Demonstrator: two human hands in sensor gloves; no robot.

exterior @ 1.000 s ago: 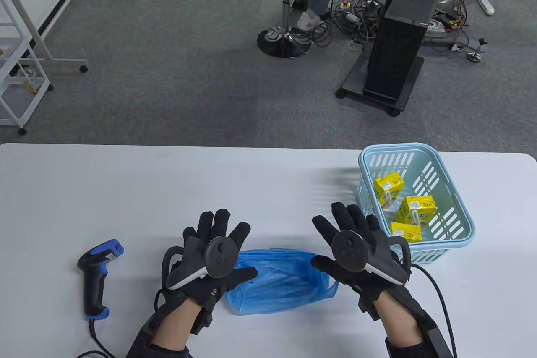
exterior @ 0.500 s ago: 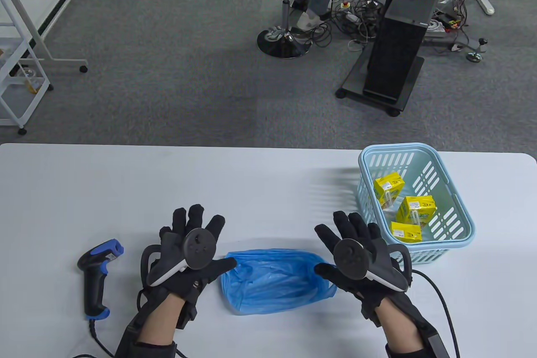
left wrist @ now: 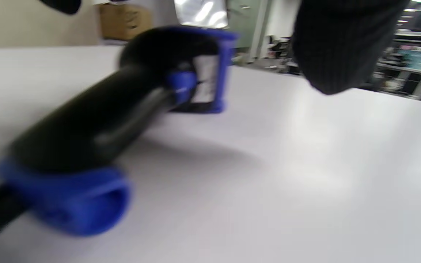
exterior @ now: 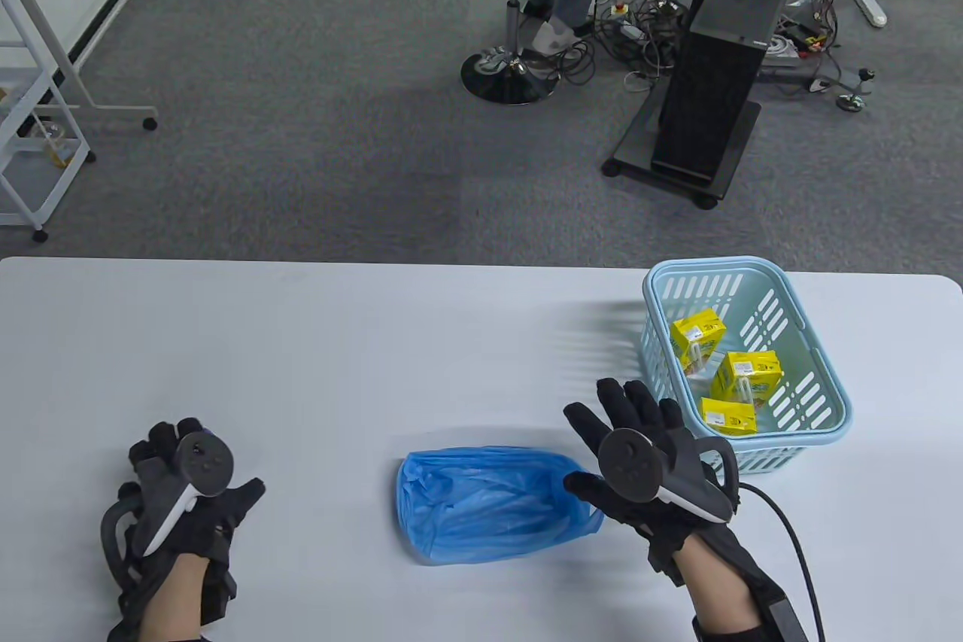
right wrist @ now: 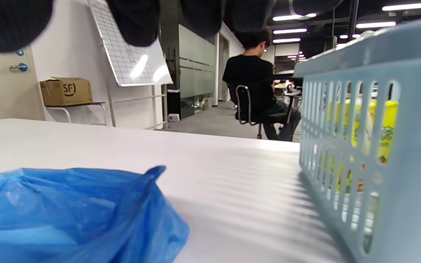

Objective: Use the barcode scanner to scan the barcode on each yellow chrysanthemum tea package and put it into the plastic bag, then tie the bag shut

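Three yellow tea packages [exterior: 698, 337] [exterior: 748, 375] [exterior: 727, 416] lie in the light blue basket [exterior: 715, 266] at the table's right. A blue plastic bag [exterior: 481, 506] lies crumpled near the front middle. My right hand [exterior: 624, 439] hovers open between the bag's right end and the basket, holding nothing. My left hand [exterior: 180, 476] is over the spot at the front left where the scanner lies and hides it in the table view. In the left wrist view the black and blue barcode scanner [left wrist: 122, 106] lies on the table, blurred, with my fingertips [left wrist: 338, 47] above it and apart from it.
The basket wall [right wrist: 397, 128] stands close to my right hand, with the bag [right wrist: 68, 208] at its left. Beyond the table's far edge a person sits on an office chair [exterior: 511, 10], beside a black computer tower [exterior: 715, 70]. A white rack [exterior: 30, 108] stands far left.
My left hand has left the bag's left end and swung left and down over the scanner. The right hand has stayed in place. The bag's left end has settled flat.
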